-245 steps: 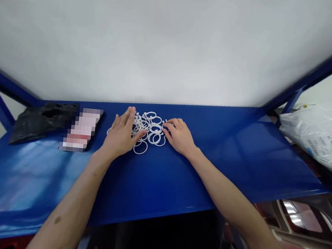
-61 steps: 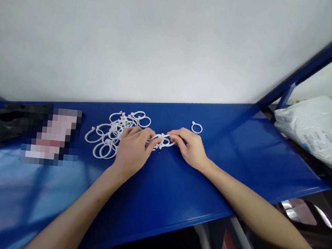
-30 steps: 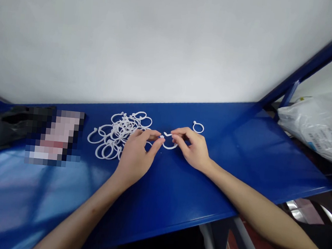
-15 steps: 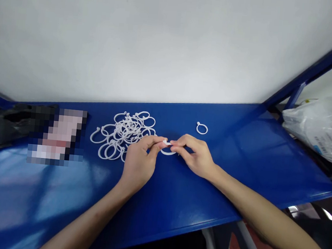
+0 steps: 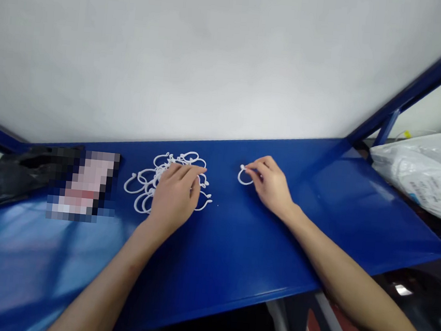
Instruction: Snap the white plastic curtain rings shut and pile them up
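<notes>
A grey-white wall (image 5: 231, 57) fills the view toward 12 o'clock, and below it a blue tabletop (image 5: 243, 256) spreads toward 6 o'clock, with a bluish glare on its surface toward 8. A blue metal bar (image 5: 418, 90) slants up toward 2 o'clock. At 3 o'clock, by the table's far right side, sits a crumpled clear-and-white plastic bag (image 5: 426, 172) with a printed label. At 9 o'clock a black bag (image 5: 17, 172) lies flat near the table's left end. Next in size comes a loose, overlapping heap of white rings (image 5: 160, 170), left of centre toward 9 o'clock, partly covered by a hand. Between the heap and the black bag lies a pale pink item (image 5: 87, 173), pixelated so that its details cannot be read. The left hand (image 5: 174, 192) is spread palm down over the heap, rings showing round it at 9, 12 and 3 o'clock; whether its fingers have closed on any ring cannot be told. The right hand (image 5: 273, 186), well apart from it toward 3 o'clock, has thumb and forefinger pinched narrow. They hold a single white ring (image 5: 244, 183) at the hand's 9 o'clock side, its small knob (image 5: 242, 166) at about 11 on the ring.
</notes>
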The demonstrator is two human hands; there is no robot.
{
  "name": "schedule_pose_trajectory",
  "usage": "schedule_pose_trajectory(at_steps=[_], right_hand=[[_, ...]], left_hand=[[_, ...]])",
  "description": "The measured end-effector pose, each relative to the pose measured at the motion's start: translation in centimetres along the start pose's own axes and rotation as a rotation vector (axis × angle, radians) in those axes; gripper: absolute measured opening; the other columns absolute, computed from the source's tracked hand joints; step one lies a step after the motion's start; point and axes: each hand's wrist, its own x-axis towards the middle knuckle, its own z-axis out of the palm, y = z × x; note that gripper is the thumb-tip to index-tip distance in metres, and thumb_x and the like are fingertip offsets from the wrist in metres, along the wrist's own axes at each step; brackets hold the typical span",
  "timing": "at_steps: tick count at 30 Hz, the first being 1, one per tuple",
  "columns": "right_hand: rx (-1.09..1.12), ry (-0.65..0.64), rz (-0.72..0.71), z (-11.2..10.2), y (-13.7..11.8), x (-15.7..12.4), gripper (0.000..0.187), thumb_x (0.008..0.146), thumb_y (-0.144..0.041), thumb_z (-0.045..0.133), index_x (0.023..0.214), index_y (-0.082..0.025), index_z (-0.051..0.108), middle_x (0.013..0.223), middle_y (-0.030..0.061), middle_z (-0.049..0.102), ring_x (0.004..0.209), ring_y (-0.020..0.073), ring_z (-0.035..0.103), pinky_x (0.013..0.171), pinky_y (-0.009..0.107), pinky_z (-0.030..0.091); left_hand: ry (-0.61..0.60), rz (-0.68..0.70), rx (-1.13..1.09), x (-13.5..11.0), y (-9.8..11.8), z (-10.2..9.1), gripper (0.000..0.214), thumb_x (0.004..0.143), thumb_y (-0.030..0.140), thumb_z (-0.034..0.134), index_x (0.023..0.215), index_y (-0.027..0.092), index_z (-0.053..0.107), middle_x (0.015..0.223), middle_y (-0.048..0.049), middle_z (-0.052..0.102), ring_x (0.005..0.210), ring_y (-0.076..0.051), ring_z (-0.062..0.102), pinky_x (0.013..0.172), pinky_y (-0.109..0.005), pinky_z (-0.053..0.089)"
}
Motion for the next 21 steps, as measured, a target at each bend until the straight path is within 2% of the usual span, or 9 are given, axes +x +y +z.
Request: schedule_pose_trajectory(at_steps=[4, 7, 10, 13, 16, 19, 21], right_hand=[[-0.183, 0.098, 0.182, -0.7, 2.8, 0.5, 0.022, 0.099, -0.030, 0.054, 0.103, -0.020, 0.074, 0.094, 0.0071, 0.065, 0.076, 0.0181, 0.063, 0.068, 0.035, 0.054], [-0.259, 0.095, 0.231, -0.9, 3.3, 0.5, 0.022, 0.096, -0.030, 0.059, 0.109, -0.020, 0.073, 0.094, 0.0088, 0.067, 0.083, 0.0228, 0.064, 0.068, 0.037, 0.054], [-0.275, 0.099, 0.218, -0.8, 2.5, 0.4, 0.025, 0.094, -0.029, 0.062, 0.116, -0.018, 0.070, 0.099, 0.0115, 0.067, 0.094, 0.0281, 0.063, 0.072, 0.041, 0.055], [-0.179, 0.070, 0.083, -0.5, 0.8, 0.1, 0.023, 0.097, -0.027, 0.058, 0.115, -0.019, 0.068, 0.099, 0.0109, 0.067, 0.097, 0.0277, 0.062, 0.081, 0.044, 0.056], [0.014, -0.053, -0.067, 0.1, -1.3, -0.7, 0.023, 0.099, -0.027, 0.055, 0.119, -0.021, 0.065, 0.101, 0.0087, 0.066, 0.092, 0.0229, 0.064, 0.082, 0.041, 0.057], [0.199, -0.202, -0.114, 0.6, -3.0, -1.5, 0.035, 0.099, -0.028, 0.057, 0.133, -0.022, 0.056, 0.114, 0.0093, 0.062, 0.082, 0.0168, 0.064, 0.074, 0.035, 0.058], [0.288, -0.257, -0.133, 0.8, -3.6, -1.9, 0.037, 0.098, -0.029, 0.059, 0.134, -0.021, 0.053, 0.117, 0.0099, 0.061, 0.080, 0.0151, 0.064, 0.073, 0.033, 0.058]], left_hand=[[-0.099, 0.032, 0.094, -0.1, -1.7, 0.3, 0.025, 0.089, 0.016, 0.054, 0.106, 0.022, 0.071, 0.114, -0.0101, 0.070, 0.114, -0.031, 0.056, 0.100, -0.053, 0.046], [-0.126, 0.032, 0.107, -0.2, -1.8, 0.7, 0.016, 0.090, 0.022, 0.056, 0.093, 0.022, 0.072, 0.110, -0.0110, 0.069, 0.113, -0.033, 0.054, 0.097, -0.053, 0.045], [-0.109, 0.025, 0.111, -0.1, -1.4, 0.7, 0.015, 0.092, 0.022, 0.054, 0.089, 0.022, 0.068, 0.105, -0.0101, 0.070, 0.110, -0.031, 0.054, 0.094, -0.050, 0.044], [-0.029, -0.060, 0.096, 0.1, -0.7, 0.2, 0.012, 0.094, 0.024, 0.051, 0.091, 0.022, 0.062, 0.098, -0.0087, 0.070, 0.104, -0.030, 0.057, 0.091, -0.048, 0.043], [-0.006, -0.211, -0.108, 0.3, 0.3, -0.3, 0.009, 0.094, 0.023, 0.048, 0.095, 0.021, 0.057, 0.088, -0.0052, 0.068, 0.085, -0.022, 0.060, 0.081, -0.040, 0.046], [-0.145, -0.301, -0.451, 0.2, 1.6, -0.6, 0.010, 0.096, 0.025, 0.045, 0.097, 0.022, 0.054, 0.078, 0.0010, 0.062, 0.064, -0.014, 0.055, 0.063, -0.030, 0.044], [-0.236, -0.298, -0.596, 0.0, 2.5, -0.5, 0.010, 0.096, 0.027, 0.045, 0.098, 0.022, 0.054, 0.078, 0.0023, 0.061, 0.064, -0.012, 0.055, 0.062, -0.028, 0.044]])
